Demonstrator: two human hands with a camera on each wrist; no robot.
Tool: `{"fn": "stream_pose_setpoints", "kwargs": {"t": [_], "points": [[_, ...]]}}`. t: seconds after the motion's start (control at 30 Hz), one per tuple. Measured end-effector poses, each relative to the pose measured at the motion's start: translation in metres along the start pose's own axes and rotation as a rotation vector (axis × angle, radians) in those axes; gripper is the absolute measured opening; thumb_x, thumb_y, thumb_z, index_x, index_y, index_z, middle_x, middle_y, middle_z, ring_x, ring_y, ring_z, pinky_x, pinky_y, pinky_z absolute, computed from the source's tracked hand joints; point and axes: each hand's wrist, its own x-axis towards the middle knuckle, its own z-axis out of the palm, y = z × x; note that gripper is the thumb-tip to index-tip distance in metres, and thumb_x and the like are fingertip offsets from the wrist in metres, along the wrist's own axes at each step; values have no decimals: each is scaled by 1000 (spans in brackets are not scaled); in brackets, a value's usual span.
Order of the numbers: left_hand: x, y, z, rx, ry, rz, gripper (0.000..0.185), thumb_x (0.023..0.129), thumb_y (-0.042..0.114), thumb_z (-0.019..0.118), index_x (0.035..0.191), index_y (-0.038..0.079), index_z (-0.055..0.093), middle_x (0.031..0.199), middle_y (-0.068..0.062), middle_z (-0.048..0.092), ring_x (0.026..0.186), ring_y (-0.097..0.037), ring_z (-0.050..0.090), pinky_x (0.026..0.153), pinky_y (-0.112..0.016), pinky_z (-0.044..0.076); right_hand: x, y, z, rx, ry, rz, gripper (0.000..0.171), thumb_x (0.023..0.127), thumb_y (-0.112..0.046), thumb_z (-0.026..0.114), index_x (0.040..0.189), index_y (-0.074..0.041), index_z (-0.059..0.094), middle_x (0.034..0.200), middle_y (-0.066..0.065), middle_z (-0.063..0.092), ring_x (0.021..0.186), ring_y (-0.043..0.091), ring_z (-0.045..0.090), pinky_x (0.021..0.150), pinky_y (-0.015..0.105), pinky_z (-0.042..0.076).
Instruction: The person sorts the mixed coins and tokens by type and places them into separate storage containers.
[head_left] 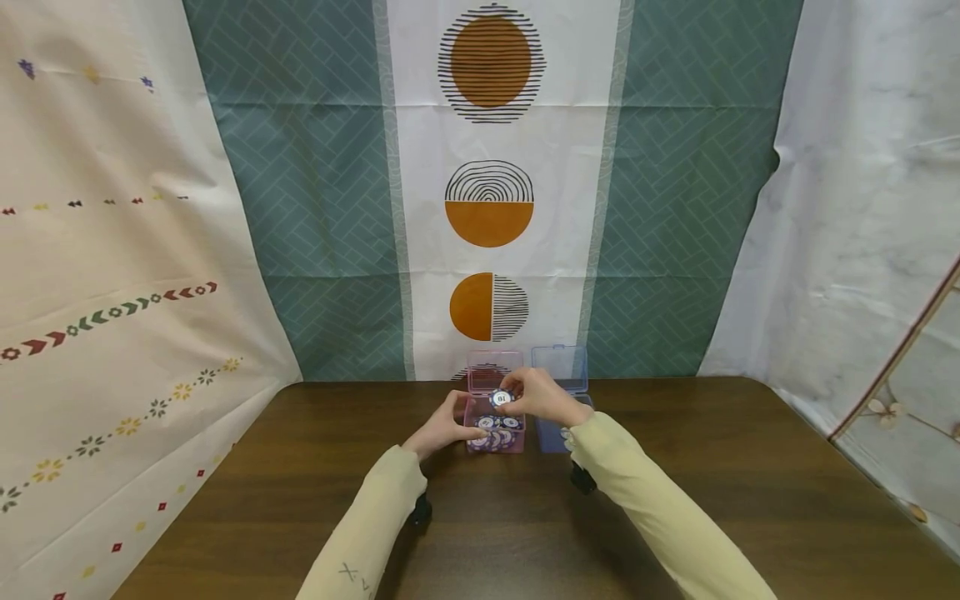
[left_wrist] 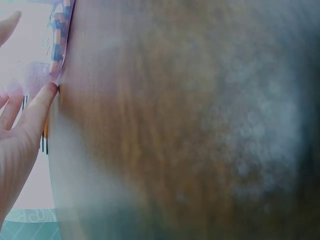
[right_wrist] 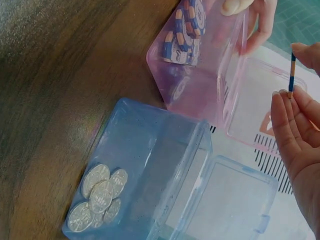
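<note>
Chip (head_left: 500, 398) (marked 10) is pinched edge-on by right hand (head_left: 542, 395) fingers above the pink box (head_left: 495, 434) at the surface's far edge; left hand (head_left: 442, 429), fingers straight, steadies its wall. Better lower it flat, I think.

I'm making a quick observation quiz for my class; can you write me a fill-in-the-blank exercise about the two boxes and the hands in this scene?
1. The right hand pinches a single poker chip marked with the number ____.
2. The pile of poker chips lies in the ____ box.
3. The blue box holds a few ____ coins.
4. The left hand touches the pink box on the ____ table.

Missing words: 10; pink; silver; wooden
</note>
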Motion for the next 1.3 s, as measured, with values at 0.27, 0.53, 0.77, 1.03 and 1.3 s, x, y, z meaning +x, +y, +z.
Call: {"fn": "stream_pose_setpoints", "kwargs": {"t": [0.27,0.53,0.77,1.03,1.3], "points": [[1,1,0,-20,-8,11,69,74,18,75,126,3,33,128,-20,39,117,-36,39,92,-51,32,1,0,2,5,2,4,25,73,-14,76,90,-1,64,80,6,61,68,12,53,61,23,47],[1,2,0,-14,-3,2,69,73,20,76,125,5,33,127,-16,40,117,-34,40,93,-50,32,0,5,2,46,13,-15,30,76,-12,73,99,4,61,90,14,61,77,20,57,66,28,48],[2,2,0,-3,5,6,67,74,17,75,126,5,33,128,-16,41,117,-34,40,94,-49,31,1,1,-3,77,67,-53,30,78,-9,71,101,5,58,95,18,58,81,25,56,71,32,48],[1,1,0,-17,0,-16,68,74,17,76,126,5,34,128,-18,40,118,-35,39,95,-50,30,2,-1,-2,73,76,-58,28,77,-6,71,100,3,58,97,17,58,84,28,56,72,31,48],[-9,22,-4,-60,-51,6,67,76,8,72,126,-5,30,127,-28,36,118,-43,35,94,-54,27,-1,4,-1,73,89,-64,26,76,-7,72,98,0,59,93,15,59,78,18,56,70,30,48]]}}
